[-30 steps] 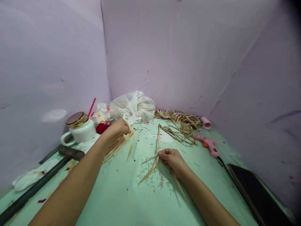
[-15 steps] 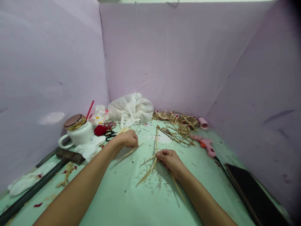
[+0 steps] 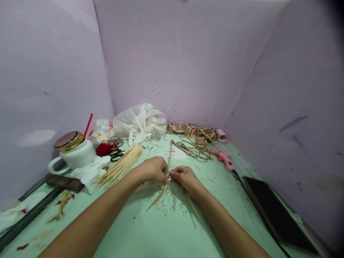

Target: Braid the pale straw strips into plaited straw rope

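Observation:
A thin braid of straw [image 3: 171, 154] runs down the middle of the table, with loose strips fanning out from its lower end. My right hand [image 3: 185, 178] pinches the braid near that end; one strip [image 3: 194, 208] trails out beneath the wrist. Close beside it on the left, my left hand [image 3: 156, 170] is closed, fingertips nearly at the braid. A pale straw strip [image 3: 145, 188] extends from under the left hand, partly hidden by it. Behind my left forearm lies a bundle of straw strips [image 3: 122, 166].
On the left are a hammer [image 3: 66, 182], white mug [image 3: 79, 156], tissue [image 3: 91, 172] and scissors [image 3: 116, 155]. A plastic bag [image 3: 141, 123] and coiled braids [image 3: 197, 143] sit at the back. A pink glue gun [image 3: 224, 156] and a black tablet-like slab [image 3: 276, 211] are on the right.
My left hand has moved right from the straw bundle to the braid, bringing a strip along. The right hand keeps its pinch. The whole view has shifted slightly.

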`<state>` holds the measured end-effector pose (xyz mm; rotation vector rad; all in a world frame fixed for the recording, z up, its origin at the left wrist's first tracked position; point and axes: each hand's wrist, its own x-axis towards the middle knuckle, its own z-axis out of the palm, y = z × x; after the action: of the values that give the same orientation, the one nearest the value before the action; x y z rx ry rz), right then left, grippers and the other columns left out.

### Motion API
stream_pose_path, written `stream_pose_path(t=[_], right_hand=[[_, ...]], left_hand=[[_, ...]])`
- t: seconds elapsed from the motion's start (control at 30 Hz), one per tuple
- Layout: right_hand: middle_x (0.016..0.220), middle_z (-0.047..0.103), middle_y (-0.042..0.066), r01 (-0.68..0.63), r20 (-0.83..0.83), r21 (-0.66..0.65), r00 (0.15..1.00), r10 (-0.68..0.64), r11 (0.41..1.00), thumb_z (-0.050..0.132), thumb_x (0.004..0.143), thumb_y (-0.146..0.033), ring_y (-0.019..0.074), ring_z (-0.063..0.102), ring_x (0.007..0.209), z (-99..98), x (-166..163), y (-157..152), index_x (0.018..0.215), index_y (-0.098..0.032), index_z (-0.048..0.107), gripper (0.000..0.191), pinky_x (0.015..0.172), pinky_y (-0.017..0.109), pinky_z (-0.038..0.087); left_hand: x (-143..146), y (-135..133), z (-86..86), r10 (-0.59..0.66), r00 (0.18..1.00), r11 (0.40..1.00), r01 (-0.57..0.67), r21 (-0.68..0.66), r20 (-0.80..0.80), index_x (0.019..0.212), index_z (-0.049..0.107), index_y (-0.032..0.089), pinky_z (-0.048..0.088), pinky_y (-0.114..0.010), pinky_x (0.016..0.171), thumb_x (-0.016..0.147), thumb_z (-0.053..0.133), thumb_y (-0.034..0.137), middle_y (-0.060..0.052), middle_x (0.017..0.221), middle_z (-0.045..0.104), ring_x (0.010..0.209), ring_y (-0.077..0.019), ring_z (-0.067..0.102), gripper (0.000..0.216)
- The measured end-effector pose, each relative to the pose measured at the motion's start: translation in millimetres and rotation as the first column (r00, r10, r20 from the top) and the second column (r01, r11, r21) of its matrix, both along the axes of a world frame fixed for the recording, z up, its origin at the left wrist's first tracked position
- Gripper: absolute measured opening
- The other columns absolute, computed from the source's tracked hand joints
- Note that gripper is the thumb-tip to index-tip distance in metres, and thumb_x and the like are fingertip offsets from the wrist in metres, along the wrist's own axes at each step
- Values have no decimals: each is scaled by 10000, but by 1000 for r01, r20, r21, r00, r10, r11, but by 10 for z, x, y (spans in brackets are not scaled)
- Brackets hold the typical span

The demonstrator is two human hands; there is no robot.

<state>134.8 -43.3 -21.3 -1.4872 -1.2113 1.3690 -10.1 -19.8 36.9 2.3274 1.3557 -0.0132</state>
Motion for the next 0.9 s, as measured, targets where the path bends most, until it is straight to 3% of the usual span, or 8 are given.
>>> stream_pose_path(t=[0.13, 0.37, 0.67, 0.9], right_hand=[[401, 424, -57, -3, 10, 2, 1000, 3, 1000, 555, 609, -229, 32, 253, 356, 8, 4, 0, 540, -135, 514, 124, 403, 204, 166], [431, 452, -45, 2, -3, 15, 1000, -2, 1000, 554, 608, -212, 37, 271, 384, 6, 3, 3, 536, -127, 525, 115, 405, 200, 170], [410, 443, -53, 6, 4, -5, 1000, -6, 1000, 540, 614, -194, 33, 255, 359, 43, -3, -13, 540, -130, 531, 98, 398, 201, 172], [429, 469, -44, -5, 18, 7, 1000, 5, 1000, 534, 620, -190, 30, 262, 360, 32, 1, -15, 547, -126, 538, 97, 392, 200, 164]], left_hand=[[77, -78, -13, 38, 997, 997, -34, 67, -60, 636, 659, 191, 312, -223, 481, 522, 524, 232, -29, 601, 600, 528, -135, 481, 181], [11, 104, -105, 194, 977, 981, -194, -2, 85, 634, 668, 161, 309, -201, 475, 529, 518, 217, -15, 563, 582, 530, -119, 483, 192], [37, 129, -191, 280, 945, 930, -224, -290, 170, 645, 670, 118, 288, -208, 415, 524, 555, 242, 20, 420, 441, 411, -93, 385, 209], [70, 129, -258, 258, 946, 960, -228, -160, 198, 573, 652, 114, 268, -203, 423, 503, 561, 222, 26, 422, 430, 447, -88, 375, 157]])
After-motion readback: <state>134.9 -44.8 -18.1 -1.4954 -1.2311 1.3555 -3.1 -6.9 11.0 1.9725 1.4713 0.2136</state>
